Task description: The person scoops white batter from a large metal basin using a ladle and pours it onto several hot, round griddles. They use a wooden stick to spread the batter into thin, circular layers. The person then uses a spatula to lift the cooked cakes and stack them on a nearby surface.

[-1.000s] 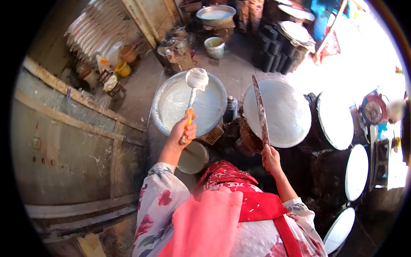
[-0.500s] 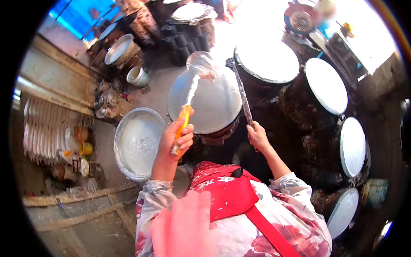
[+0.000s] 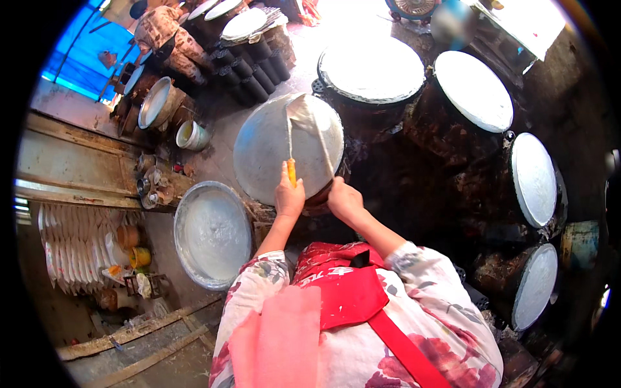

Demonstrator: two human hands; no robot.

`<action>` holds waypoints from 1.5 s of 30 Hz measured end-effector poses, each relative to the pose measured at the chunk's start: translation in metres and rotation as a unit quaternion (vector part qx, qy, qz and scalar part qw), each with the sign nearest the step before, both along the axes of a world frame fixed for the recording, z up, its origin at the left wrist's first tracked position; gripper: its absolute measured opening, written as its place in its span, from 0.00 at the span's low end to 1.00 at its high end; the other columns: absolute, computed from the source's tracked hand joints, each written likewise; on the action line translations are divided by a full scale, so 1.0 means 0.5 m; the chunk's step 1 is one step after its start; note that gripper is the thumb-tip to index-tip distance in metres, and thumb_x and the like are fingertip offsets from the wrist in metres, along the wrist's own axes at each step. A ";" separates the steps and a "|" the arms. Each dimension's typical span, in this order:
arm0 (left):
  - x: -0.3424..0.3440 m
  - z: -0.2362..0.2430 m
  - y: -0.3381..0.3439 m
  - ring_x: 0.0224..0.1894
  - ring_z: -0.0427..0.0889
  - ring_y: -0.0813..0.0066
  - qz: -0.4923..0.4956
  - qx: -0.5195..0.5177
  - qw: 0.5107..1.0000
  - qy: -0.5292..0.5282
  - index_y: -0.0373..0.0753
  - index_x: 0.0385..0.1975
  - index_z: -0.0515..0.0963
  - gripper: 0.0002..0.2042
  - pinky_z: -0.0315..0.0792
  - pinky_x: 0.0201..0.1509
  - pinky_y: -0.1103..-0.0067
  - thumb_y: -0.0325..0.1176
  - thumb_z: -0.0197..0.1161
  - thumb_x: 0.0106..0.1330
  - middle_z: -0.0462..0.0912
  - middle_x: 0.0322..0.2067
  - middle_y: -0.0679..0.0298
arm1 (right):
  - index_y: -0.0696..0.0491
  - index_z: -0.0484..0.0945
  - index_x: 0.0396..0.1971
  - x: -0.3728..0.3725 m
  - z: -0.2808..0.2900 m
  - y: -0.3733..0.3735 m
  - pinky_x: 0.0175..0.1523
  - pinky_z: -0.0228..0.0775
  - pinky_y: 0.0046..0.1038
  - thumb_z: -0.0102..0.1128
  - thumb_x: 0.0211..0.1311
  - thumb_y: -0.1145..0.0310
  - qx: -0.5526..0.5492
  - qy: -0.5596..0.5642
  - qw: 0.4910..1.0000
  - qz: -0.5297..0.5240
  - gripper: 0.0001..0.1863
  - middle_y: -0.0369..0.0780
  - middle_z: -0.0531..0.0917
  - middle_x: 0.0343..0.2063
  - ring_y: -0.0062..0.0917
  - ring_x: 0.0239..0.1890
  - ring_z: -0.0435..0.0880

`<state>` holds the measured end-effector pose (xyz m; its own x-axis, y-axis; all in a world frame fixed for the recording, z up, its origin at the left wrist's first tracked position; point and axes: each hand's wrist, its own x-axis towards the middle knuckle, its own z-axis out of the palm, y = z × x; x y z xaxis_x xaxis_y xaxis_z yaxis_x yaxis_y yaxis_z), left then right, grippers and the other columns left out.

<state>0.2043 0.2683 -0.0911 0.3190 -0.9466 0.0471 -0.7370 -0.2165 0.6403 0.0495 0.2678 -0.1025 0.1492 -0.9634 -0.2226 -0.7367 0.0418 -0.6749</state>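
Observation:
My left hand (image 3: 289,197) is closed around the yellow-orange handle (image 3: 292,173) of a ladle, over the near edge of a round griddle (image 3: 253,152). Its pale shaft reaches toward the far side, where the whitish ladle head (image 3: 300,114) is blurred; whether it touches the griddle I cannot tell. In my right hand (image 3: 345,199), fingers closed, is a long thin stick (image 3: 325,143) slanting up-left to the ladle head. To the left stands a wide metal basin (image 3: 213,236) of white, wet batter.
Several round griddles with white tops, such as one (image 3: 372,70) beyond and one (image 3: 473,92) at right, curve around me. Stacked black cylinders (image 3: 249,71), a bucket (image 3: 193,136) and a bending person (image 3: 169,42) are farther off. A wooden frame (image 3: 139,331) lies at lower left.
My hands have come closer together. The stick has swung left from beside the griddle to over it, meeting the ladle head. The view has shifted too, and the person at the back shows more.

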 end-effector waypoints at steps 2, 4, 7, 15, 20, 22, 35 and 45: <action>0.027 -0.010 -0.010 0.43 0.77 0.45 0.000 -0.039 0.999 -0.032 0.39 0.62 0.57 0.32 0.71 0.46 0.62 0.29 0.59 0.56 0.76 0.43 0.41 | 0.63 0.69 0.32 0.012 0.012 -0.027 0.41 0.71 0.44 0.41 0.58 0.71 -0.019 0.008 1.000 0.023 0.11 0.57 0.80 0.28 0.50 0.35 0.81; 0.048 0.000 -0.013 0.42 0.77 0.45 0.028 -0.006 0.999 -0.028 0.39 0.63 0.56 0.32 0.71 0.46 0.62 0.29 0.59 0.56 0.77 0.41 0.41 | 0.63 0.69 0.32 -0.004 0.026 -0.045 0.41 0.72 0.44 0.41 0.58 0.71 -0.032 0.033 0.998 0.039 0.11 0.57 0.80 0.27 0.49 0.34 0.81; 0.081 0.020 0.006 0.48 0.76 0.46 0.074 0.059 0.995 0.002 0.38 0.62 0.58 0.32 0.70 0.50 0.65 0.29 0.61 0.55 0.73 0.49 0.43 | 0.63 0.69 0.32 -0.058 0.014 -0.034 0.40 0.73 0.43 0.38 0.60 0.69 -0.021 0.041 0.999 -0.005 0.12 0.55 0.81 0.26 0.46 0.33 0.82; 0.106 0.036 0.038 0.48 0.75 0.48 0.077 0.031 0.996 -0.028 0.38 0.62 0.59 0.32 0.70 0.51 0.66 0.29 0.61 0.55 0.74 0.49 0.45 | 0.61 0.73 0.33 0.046 0.009 -0.091 0.42 0.74 0.39 0.41 0.60 0.70 -0.047 0.068 0.991 0.101 0.12 0.54 0.81 0.30 0.43 0.35 0.83; 0.144 0.043 0.078 0.51 0.74 0.49 0.095 0.032 0.995 -0.015 0.37 0.60 0.62 0.31 0.68 0.54 0.67 0.29 0.62 0.54 0.72 0.52 0.46 | 0.64 0.73 0.34 0.008 0.013 -0.077 0.48 0.71 0.39 0.39 0.61 0.65 0.057 -0.018 0.998 -0.009 0.17 0.54 0.81 0.31 0.45 0.40 0.81; 0.147 0.033 0.082 0.50 0.74 0.48 0.069 -0.003 0.996 -0.051 0.38 0.61 0.61 0.31 0.69 0.52 0.66 0.29 0.62 0.55 0.73 0.50 0.45 | 0.64 0.73 0.33 0.078 0.015 -0.071 0.53 0.67 0.40 0.36 0.62 0.60 0.162 -0.096 0.980 -0.070 0.22 0.55 0.80 0.33 0.48 0.45 0.78; 0.174 0.056 0.161 0.52 0.73 0.48 0.087 -0.023 0.996 0.026 0.32 0.59 0.61 0.29 0.68 0.54 0.68 0.30 0.62 0.57 0.72 0.51 0.42 | 0.59 0.74 0.32 0.079 0.020 -0.147 0.35 0.75 0.38 0.51 0.53 0.73 -0.100 0.127 0.960 0.230 0.08 0.49 0.83 0.25 0.39 0.31 0.84; 0.153 0.119 0.207 0.12 0.64 0.85 0.204 0.054 0.935 0.286 0.37 0.60 0.61 0.26 0.60 0.14 0.85 0.27 0.58 0.61 0.69 0.23 0.68 | 0.59 0.73 0.32 0.067 0.015 -0.179 0.33 0.76 0.38 0.48 0.55 0.73 -0.128 0.154 0.923 0.328 0.07 0.47 0.83 0.25 0.38 0.30 0.84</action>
